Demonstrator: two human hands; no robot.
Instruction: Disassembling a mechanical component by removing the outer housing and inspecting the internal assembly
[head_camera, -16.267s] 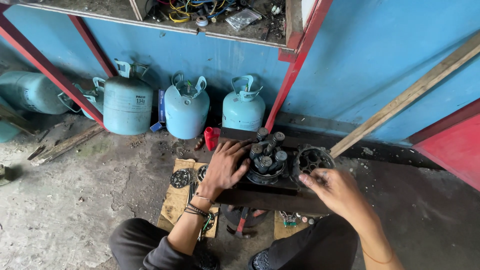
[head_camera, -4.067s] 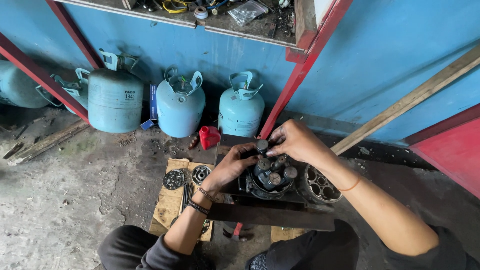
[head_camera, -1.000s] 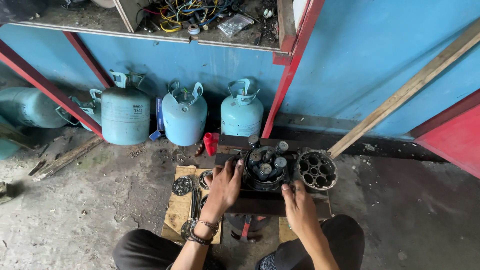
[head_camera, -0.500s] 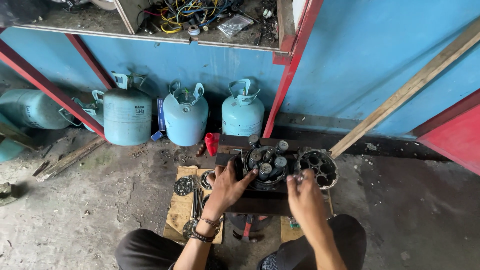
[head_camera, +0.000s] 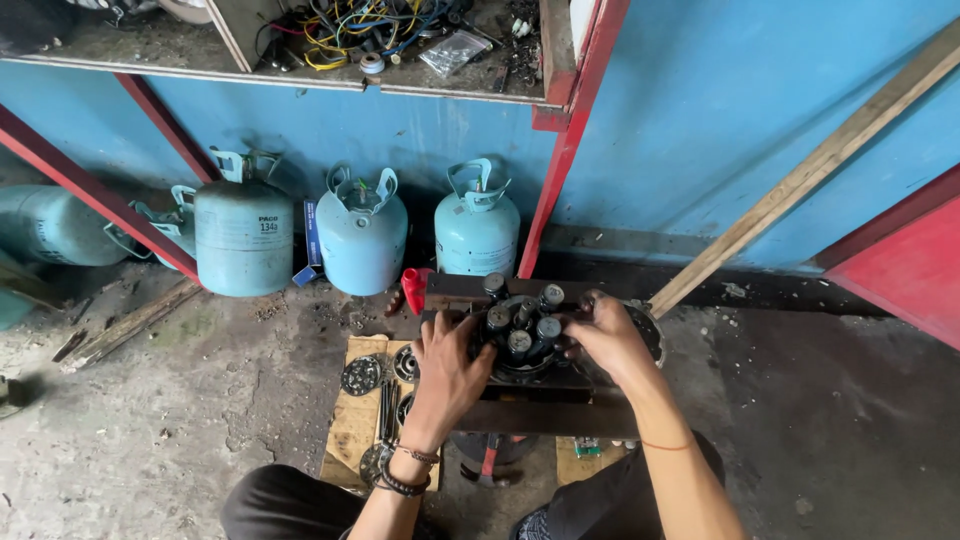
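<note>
Both hands have closed in since half a second ago: the right hand (head_camera: 607, 340), which then lay lower beside the part, now sits against its 3 o'clock side, covering most of the round cylinder block (head_camera: 648, 330) that was plainly open to view before. The left hand (head_camera: 447, 372) stays at the 9 o'clock side of the dark piston assembly (head_camera: 520, 330), fingers curled over its edge, grip grasping the part's rim. The right hand's grip wraps the opposite side of the same assembly; whether it is truly clenched I cannot tell.

The piston assembly stands upright on a dark metal surface (head_camera: 530, 415) between the person's knees, its round silver-topped pistons pointing up. At 9 o'clock of it, on a wooden board (head_camera: 352, 425) on the floor, lie round metal plates (head_camera: 361, 375) and thin rods (head_camera: 388, 408). At 12 o'clock, against the blue wall, stand three pale blue gas cylinders (head_camera: 361, 240), with a small red can (head_camera: 412, 288) just beside the assembly.
</note>
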